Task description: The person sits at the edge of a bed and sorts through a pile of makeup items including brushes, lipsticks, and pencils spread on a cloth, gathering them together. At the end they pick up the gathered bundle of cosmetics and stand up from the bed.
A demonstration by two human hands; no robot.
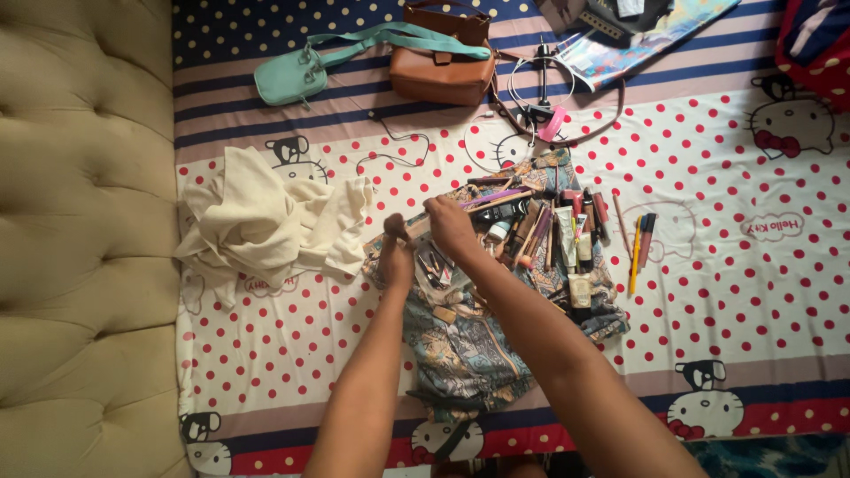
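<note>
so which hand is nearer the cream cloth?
Left. The left hand sits just right of the cream cloth in the picture; the right hand is farther right, over the patterned bag.

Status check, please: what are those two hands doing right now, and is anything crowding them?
Left hand and right hand gripping small pouch. Pouch over patterned cloth. Makeup pile close right, cream garment left.

Polka-dot cartoon-cat bedsheet point(753, 292) beside a tufted beige headboard point(84, 239), in soft daylight.

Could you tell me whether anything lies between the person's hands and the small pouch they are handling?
Nothing visible does: the left hand and right hand are both already on the small pouch, above the patterned bag.
</note>
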